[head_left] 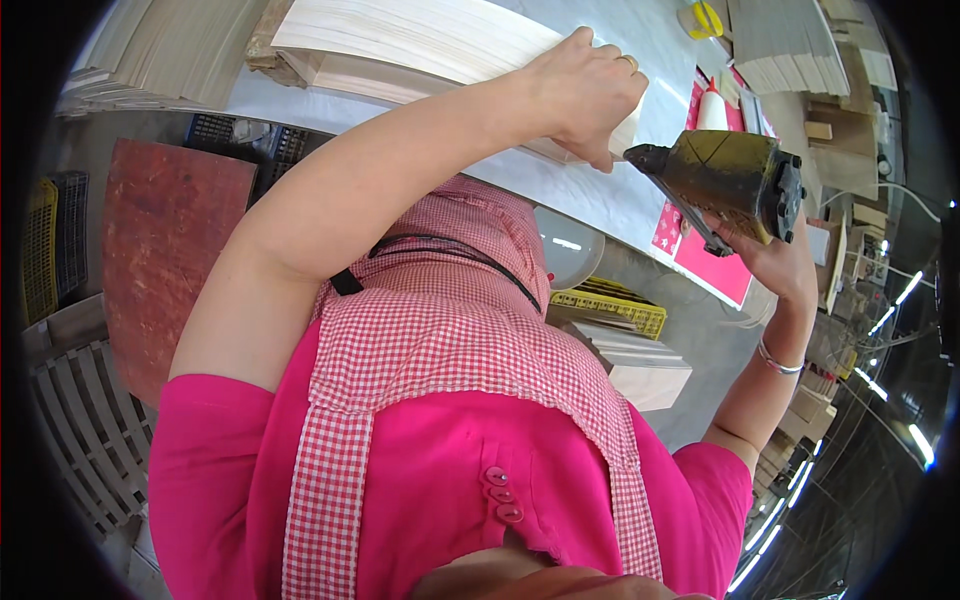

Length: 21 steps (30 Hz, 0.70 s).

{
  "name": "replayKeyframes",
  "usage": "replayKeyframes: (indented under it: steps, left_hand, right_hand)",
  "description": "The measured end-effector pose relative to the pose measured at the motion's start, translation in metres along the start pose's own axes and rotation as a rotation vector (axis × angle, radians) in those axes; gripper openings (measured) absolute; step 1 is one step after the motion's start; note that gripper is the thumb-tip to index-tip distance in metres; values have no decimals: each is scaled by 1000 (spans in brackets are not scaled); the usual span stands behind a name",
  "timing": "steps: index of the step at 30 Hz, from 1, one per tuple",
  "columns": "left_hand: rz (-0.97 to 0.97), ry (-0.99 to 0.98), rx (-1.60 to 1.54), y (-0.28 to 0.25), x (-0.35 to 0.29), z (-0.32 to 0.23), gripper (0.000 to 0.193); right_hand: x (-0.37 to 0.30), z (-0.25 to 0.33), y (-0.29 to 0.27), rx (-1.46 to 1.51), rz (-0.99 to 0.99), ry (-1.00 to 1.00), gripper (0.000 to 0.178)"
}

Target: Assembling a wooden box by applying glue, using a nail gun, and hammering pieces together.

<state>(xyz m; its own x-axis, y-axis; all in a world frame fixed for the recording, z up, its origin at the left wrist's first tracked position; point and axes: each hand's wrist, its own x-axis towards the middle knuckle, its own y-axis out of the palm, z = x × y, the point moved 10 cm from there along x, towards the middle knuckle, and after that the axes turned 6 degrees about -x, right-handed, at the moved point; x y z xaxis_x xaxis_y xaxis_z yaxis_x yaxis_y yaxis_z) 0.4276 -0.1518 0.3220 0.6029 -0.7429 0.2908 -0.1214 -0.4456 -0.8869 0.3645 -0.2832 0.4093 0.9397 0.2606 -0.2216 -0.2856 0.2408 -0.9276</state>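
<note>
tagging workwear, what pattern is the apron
Red-and-white check; the apron shows best in the head view.

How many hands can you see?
2. The bare left hand is at one end of the long, pale wooden workpiece; the bare right hand, partly hidden, grips the black-and-yellow, nail-gun-like tool.

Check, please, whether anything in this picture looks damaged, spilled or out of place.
I see nothing spilled or clearly out of place. Only wear stands out: the red board at the left has a blotchy, scuffed face, and the power tool in the right hand has a scratched, darkened yellowish casing.
</note>
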Motion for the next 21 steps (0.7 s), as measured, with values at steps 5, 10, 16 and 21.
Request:
replayKeyframes:
  steps: [5,10,16,21]
  left_hand:
    - [-16,-3,0,-1,1,0,67]
    - [-83,-69,94,-8,-3,6,73]
    - [11,-87,38,-3,-3,7,77]
    - [-9,-81,29,-2,-4,8,78]
  right_hand:
    - [3,-1,1,-9,23,7,37]
    - [12,13,-7,-8,18,-52,44]
    - [28,1,-20,-2,-75,-4,39]
    - [41,-1,-23,20,-113,-27,39]
